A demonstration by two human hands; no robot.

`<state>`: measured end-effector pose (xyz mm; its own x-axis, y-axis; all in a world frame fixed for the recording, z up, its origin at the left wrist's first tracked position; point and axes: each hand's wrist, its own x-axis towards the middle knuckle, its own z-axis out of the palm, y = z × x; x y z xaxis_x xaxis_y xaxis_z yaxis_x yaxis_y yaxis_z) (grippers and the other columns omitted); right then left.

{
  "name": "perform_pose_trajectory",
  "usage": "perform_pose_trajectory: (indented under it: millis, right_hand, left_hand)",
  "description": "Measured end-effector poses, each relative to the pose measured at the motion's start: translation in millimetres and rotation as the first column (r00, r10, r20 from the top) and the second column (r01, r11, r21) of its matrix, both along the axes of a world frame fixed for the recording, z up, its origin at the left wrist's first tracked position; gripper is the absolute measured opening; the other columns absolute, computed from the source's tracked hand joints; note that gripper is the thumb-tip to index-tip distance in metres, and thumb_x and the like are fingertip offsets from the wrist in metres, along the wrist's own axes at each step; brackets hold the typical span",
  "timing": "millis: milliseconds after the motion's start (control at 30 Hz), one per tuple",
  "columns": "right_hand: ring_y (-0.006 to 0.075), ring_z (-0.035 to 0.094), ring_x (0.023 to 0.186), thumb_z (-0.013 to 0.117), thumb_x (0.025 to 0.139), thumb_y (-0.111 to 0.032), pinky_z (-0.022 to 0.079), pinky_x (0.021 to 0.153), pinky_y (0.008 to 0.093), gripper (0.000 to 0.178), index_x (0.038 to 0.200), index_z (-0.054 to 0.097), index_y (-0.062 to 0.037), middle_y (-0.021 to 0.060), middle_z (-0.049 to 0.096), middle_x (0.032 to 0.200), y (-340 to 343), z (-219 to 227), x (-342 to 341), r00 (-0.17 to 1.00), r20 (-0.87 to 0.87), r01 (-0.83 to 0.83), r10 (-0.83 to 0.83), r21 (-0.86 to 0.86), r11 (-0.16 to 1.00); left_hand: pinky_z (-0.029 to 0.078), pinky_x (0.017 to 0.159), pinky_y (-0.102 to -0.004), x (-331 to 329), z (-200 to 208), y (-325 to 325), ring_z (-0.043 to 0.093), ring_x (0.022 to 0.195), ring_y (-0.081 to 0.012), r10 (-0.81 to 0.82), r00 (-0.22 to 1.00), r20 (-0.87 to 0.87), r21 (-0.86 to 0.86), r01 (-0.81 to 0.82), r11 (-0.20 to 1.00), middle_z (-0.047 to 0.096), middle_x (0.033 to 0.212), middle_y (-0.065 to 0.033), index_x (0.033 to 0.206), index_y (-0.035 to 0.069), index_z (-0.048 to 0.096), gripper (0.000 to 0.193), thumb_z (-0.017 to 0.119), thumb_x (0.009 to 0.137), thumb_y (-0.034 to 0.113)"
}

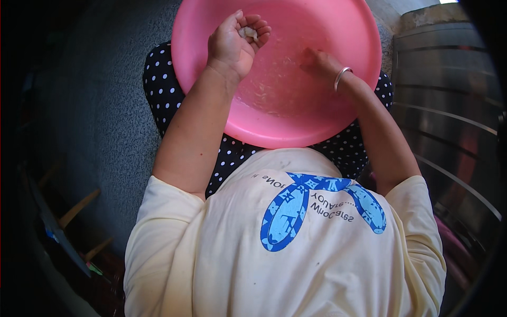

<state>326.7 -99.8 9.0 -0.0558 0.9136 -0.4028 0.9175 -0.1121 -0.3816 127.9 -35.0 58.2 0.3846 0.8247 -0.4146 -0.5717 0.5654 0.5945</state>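
A wide pink basin (359,37) rests across my lap and holds water with many thin pale bits in it. Over its left side, my left hand (238,43) is turned palm up, the fingers curled round a few small whitish, soft-looking pieces (248,34); their kind is not clear. My right hand (322,64), with a silver bangle (341,78) at the wrist, reaches into the right part of the basin. Its fingers are bent together at the water, and their tips are partly hidden, so whatever they pinch cannot be made out.
My legs in dark polka-dot trousers (163,79) lie under and beside the basin. Grey speckled floor (121,111) stretches to the left. A metal-looking panel with horizontal bars (443,79) stands close on the right. Wooden legs of some furniture (79,208) show at the lower left.
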Motion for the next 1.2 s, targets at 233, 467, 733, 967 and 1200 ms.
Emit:
perform_pose_trajectory:
  millis: [233,467,733,967,1200]
  right_hand:
    - [0.0362,0.052,0.088,0.05,0.074,-0.016,0.042,0.076,0.0394,0.039,0.107,0.043,0.0026,0.0247,0.053,0.094,-31.3,6.5,-60.1,0.99,-0.06,-0.132,0.127,-0.076,0.988]
    - [0.0349,0.053,0.09,0.037,0.076,-0.01,0.041,0.079,0.0393,0.029,0.097,0.05,0.0043,0.0251,0.055,0.092,-39.6,19.5,-96.5,0.948,-0.156,-0.305,0.279,-0.188,0.934]
    - [0.0296,0.056,0.081,0.043,0.082,-0.026,0.043,0.074,0.0412,0.03,0.094,0.055,-0.0005,0.0181,0.058,0.089,-32.8,36.2,-67.2,0.441,-0.619,0.205,-0.65,-0.636,0.744]
    - [0.0333,0.042,0.107,0.034,0.086,-0.034,0.032,0.092,0.0428,0.05,0.109,0.042,0.0101,0.0262,0.043,0.113,-42.3,37.3,-47.1,-0.586,-0.55,-0.17,-0.595,-0.635,0.754]
    - [0.0379,0.031,0.116,0.034,0.08,-0.011,0.025,0.098,0.044,0.045,0.117,0.026,0.0136,0.0301,0.031,0.122,-41.0,32.4,-46.5,-0.619,-0.594,-0.177,-0.514,-0.531,0.828]
  left_hand:
    - [0.044,0.075,-0.0325,-0.4,-0.9,2.0,0.054,0.08,-0.0235,-0.012,1.0,-0.004,-0.011,0.012,1.0,0.054,0.084,-0.0146,0.089,-0.004,0.049,0.029,0.04,0.083,0.022]
    - [0.044,0.075,-0.0329,-1.6,-1.0,2.4,0.054,0.081,-0.0239,0.0,1.0,-0.02,-0.024,-0.001,1.0,0.055,0.085,-0.0147,0.088,-0.004,0.05,0.028,0.04,0.083,0.022]
    - [0.044,0.074,-0.033,-1.8,0.7,-0.6,0.054,0.08,-0.0242,0.005,1.0,0.003,-0.024,-0.005,1.0,0.055,0.084,-0.0149,0.089,-0.004,0.05,0.028,0.041,0.082,0.022]
    - [0.044,0.075,-0.0325,-1.8,-2.2,0.1,0.054,0.08,-0.0239,-0.009,1.0,0.006,-0.004,0.009,1.0,0.055,0.085,-0.0151,0.089,-0.005,0.049,0.028,0.04,0.083,0.021]
    - [0.044,0.075,-0.0322,-1.3,-3.1,1.6,0.054,0.08,-0.0237,-0.009,1.0,-0.018,-0.023,0.008,1.0,0.055,0.085,-0.0147,0.09,-0.004,0.049,0.028,0.04,0.083,0.021]
